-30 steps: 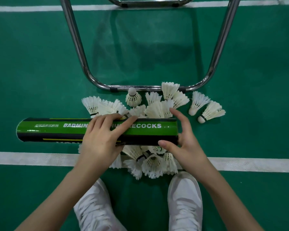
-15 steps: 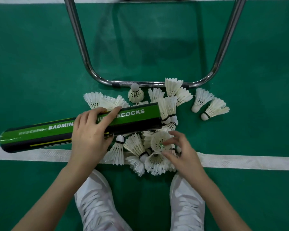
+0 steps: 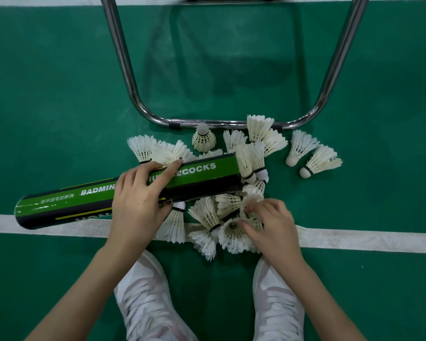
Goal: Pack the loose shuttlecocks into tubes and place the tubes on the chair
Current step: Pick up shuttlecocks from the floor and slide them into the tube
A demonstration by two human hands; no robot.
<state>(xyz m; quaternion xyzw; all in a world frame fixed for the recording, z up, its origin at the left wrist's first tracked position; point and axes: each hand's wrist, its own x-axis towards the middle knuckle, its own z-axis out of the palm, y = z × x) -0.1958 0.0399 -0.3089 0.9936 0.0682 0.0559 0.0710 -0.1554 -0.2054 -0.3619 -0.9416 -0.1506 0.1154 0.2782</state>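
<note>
My left hand (image 3: 139, 200) grips a green and black shuttlecock tube (image 3: 202, 178) round its middle. The tube lies nearly level above the floor, its right end tipped slightly up over a pile of white feather shuttlecocks (image 3: 204, 215). My right hand (image 3: 272, 222) reaches into the near part of the pile, and its fingers pinch the feathers of one shuttlecock (image 3: 233, 233) that shows its open skirt. Two more shuttlecocks (image 3: 315, 161) lie apart to the right. The chair shows only as a chrome base frame (image 3: 133, 94) beyond the pile.
The floor is green court matting with a white line (image 3: 367, 239) running across under the pile. My two white shoes (image 3: 145, 299) stand just behind the line. A second white line runs along the top edge behind the chair frame.
My left hand has swung the tube to the left and tilted its right end upward. My right hand has left the tube's end and dropped into the pile, closing on a shuttlecock.
</note>
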